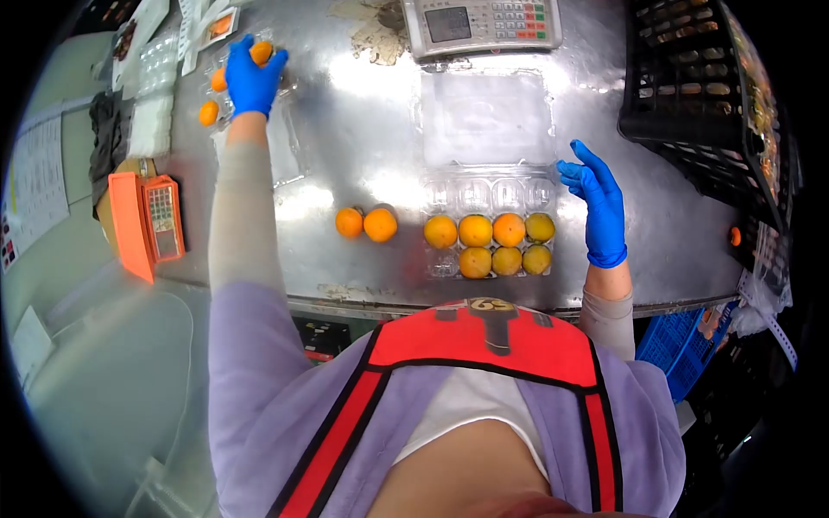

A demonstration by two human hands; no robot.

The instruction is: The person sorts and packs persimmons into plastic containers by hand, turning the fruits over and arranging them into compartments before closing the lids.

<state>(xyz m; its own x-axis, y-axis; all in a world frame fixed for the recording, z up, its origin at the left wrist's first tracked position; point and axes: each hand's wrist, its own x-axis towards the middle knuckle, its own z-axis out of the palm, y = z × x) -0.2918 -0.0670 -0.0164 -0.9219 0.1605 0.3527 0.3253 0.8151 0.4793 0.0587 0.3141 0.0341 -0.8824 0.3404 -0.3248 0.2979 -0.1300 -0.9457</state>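
My left hand [254, 79], in a blue glove, reaches to the far left. Its thumb and fingers are apart on either side of an orange-coloured round fruit [261, 52]; contact is unclear. Two similar fruits, one partly behind the hand [219, 79], lie just left of it over clear plastic. My right hand [598, 200], also blue-gloved, is open and holds nothing. It hovers right of a clear plastic clamshell box [490, 192] whose lid [488, 116] lies folded back. Several orange and greenish fruits [509, 230] fill its two nearer rows except the front-left pocket; the far row has none.
Two loose fruits [364, 224] lie left of the box. A scale [484, 24] stands behind the lid. Black crates [682, 95] rise on the right. On the left are an orange device [148, 220], stacked clear containers [154, 95] and a flat clear plastic piece [283, 142].
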